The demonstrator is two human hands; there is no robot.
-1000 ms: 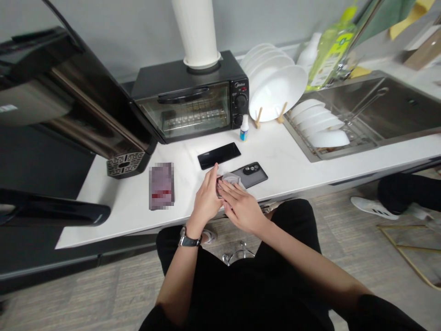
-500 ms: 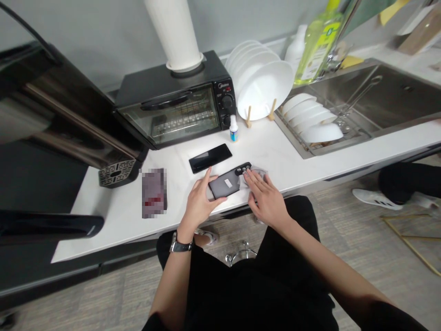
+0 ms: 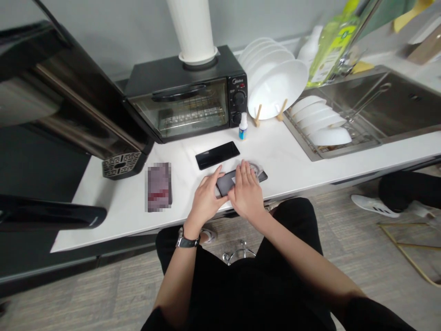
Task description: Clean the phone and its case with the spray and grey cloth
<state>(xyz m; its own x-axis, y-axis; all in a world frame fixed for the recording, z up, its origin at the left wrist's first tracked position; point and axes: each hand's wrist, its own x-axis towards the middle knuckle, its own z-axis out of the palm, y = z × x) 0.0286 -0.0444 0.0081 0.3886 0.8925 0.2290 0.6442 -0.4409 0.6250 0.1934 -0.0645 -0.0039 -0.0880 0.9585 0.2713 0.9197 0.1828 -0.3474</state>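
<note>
Left hand [image 3: 206,201], fingers curled, grips one end of a dark smartphone [image 3: 224,185]; right hand [image 3: 245,191], fingers spread, presses a pale cloth [image 3: 254,167] against it above the white table [image 3: 285,158].

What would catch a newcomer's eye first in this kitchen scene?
The left hand and right hand meet over a dark phone at the front of the white counter, with a pale cloth just beyond the right fingers. Behind them sits a black toaster oven. To its right, white plates lean on a wooden stand beside a stainless steel sink.
</note>
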